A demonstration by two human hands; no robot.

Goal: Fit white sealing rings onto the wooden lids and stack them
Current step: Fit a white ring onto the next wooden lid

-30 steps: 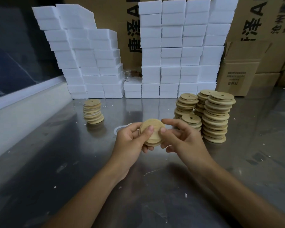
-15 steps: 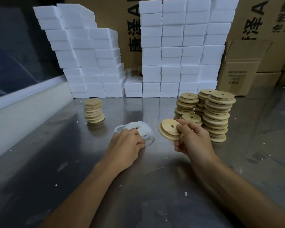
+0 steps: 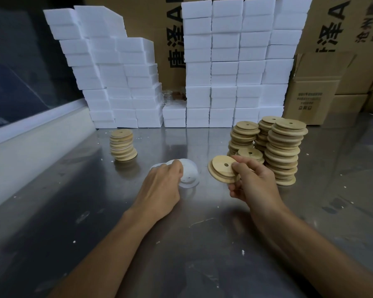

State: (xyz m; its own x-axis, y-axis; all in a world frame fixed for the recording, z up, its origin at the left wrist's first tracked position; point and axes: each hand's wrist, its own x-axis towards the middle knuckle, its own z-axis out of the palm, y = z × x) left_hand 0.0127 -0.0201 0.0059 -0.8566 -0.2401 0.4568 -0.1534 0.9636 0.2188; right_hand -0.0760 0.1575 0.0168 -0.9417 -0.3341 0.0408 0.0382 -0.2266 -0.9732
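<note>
My right hand [image 3: 251,181] grips a round wooden lid [image 3: 222,168] with a centre hole, tilted, its stepped side towards me. My left hand [image 3: 162,188] rests palm-down on a small pile of white sealing rings [image 3: 188,174] on the steel table, fingertips curled onto them; whether a ring is pinched is hidden. A short stack of lids [image 3: 122,145] stands at the back left. Taller stacks of lids [image 3: 282,151] stand at the right, with a low stack [image 3: 250,154] just behind my right hand.
A wall of white foam blocks [image 3: 224,65] lines the back of the steel table [image 3: 181,244]. Cardboard boxes [image 3: 314,97] stand at the back right. A white ledge [image 3: 30,143] runs along the left side.
My hands have parted: the right hand took the lid off to the right and holds it alone, while the left hand dropped onto the pile of white rings.
</note>
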